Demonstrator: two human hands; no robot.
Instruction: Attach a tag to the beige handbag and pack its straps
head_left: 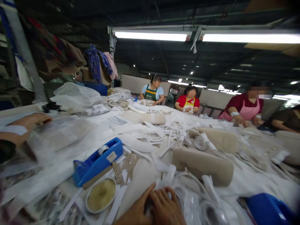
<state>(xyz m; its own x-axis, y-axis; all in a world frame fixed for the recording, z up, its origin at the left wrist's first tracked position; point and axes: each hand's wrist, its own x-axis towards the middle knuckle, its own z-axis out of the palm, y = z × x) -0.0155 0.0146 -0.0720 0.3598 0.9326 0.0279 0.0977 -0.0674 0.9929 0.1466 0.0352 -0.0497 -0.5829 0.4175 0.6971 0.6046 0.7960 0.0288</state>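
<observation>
Right hand sits low and close to me, knuckles up, fingers curled down into the tangle of white strips and clear film on the table. I cannot tell whether it has closed on one of them or only presses on the heap. Just beyond my fingertips lies a beige padded piece, with more strips draped against it. To that hand's left stand a round dish with a yellowish pad and, behind it, a blue tape dispenser.

My left hand is far out to the side, open and flat on a stack of clear plastic bags.

I judge I am at the picking-out stage, feeling for a single strip. Freeing one calls for a fine pinch and a slow lift, since the strips overlap and cling to the film. Three people work at the far edge.
</observation>
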